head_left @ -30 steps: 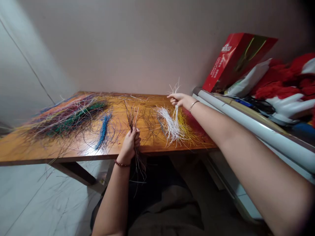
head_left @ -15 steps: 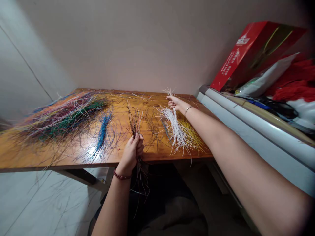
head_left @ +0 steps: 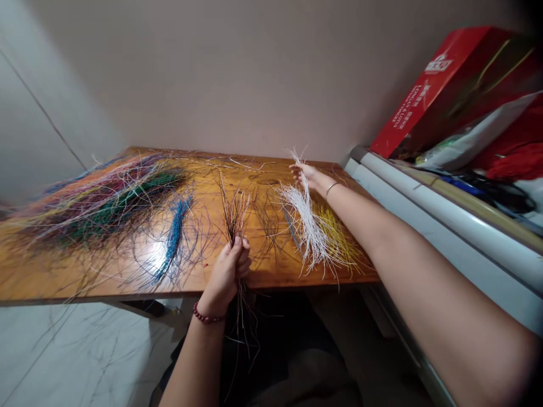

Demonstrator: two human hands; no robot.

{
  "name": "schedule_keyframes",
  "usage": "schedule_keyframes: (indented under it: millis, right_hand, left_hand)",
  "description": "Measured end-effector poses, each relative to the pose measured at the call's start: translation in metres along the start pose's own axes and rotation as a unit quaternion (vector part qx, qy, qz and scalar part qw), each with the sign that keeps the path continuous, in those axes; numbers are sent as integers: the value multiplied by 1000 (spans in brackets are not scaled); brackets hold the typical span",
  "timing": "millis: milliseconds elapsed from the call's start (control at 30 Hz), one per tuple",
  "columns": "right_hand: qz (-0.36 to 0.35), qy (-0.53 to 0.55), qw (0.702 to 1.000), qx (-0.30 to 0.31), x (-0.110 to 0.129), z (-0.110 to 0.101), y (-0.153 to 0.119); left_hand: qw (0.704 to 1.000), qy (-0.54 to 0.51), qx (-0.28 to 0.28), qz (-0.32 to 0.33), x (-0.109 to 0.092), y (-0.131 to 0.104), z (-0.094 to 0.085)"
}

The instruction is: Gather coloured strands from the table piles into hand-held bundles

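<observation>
My left hand [head_left: 231,263] is closed round a bundle of thin mixed wires [head_left: 236,217], mostly dark with some reddish strands. They fan out above the fist and trail below it over the table's front edge. Toward the back right, my right hand [head_left: 306,174] has its fingers loosened and apart at the upper end of a white wire bundle [head_left: 306,223]. The white strands lie across a bundle of yellow wires [head_left: 339,234]. Between my hands, loose dark wires [head_left: 269,220] are scattered on the wooden table [head_left: 271,277].
A short blue wire bundle [head_left: 173,240] lies left of my left hand. Farther left is a big heap of coloured wires [head_left: 123,198]. Long pale rolls [head_left: 428,203] border the table's right side, with a red box [head_left: 419,96] and plastic bags beyond. A wall stands behind.
My right hand has loosened its fingers from the white wires, which now lie a little farther right in view. My left hand keeps its grip. The view has shifted slightly.
</observation>
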State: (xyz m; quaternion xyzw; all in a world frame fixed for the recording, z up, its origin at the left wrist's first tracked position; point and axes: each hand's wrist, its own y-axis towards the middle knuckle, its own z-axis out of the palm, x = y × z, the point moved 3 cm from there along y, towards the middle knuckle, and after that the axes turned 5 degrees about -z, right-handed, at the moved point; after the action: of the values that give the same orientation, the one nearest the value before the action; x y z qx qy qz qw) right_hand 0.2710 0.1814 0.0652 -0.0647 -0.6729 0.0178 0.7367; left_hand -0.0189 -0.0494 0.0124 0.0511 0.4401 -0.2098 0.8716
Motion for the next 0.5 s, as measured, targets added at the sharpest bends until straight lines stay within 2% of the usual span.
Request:
schedule_keyframes:
  millis: [267,367,433,500]
  right_hand:
    - [-6,12,1000,-23,4,-1,11]
    - [-28,12,999,-32,3,0,11]
    - [-53,3,998,-43,3,0,10]
    - [-42,-32,998,-43,3,0,8]
  left_hand:
    - [1000,-17,2,-14,-2,0,-1]
    - [1000,-23,3,-15,-1,0,-2]
    - [999,-28,0,-16,-1,0,-2]
    - [999,-33,-2,-19,-1,0,-1]
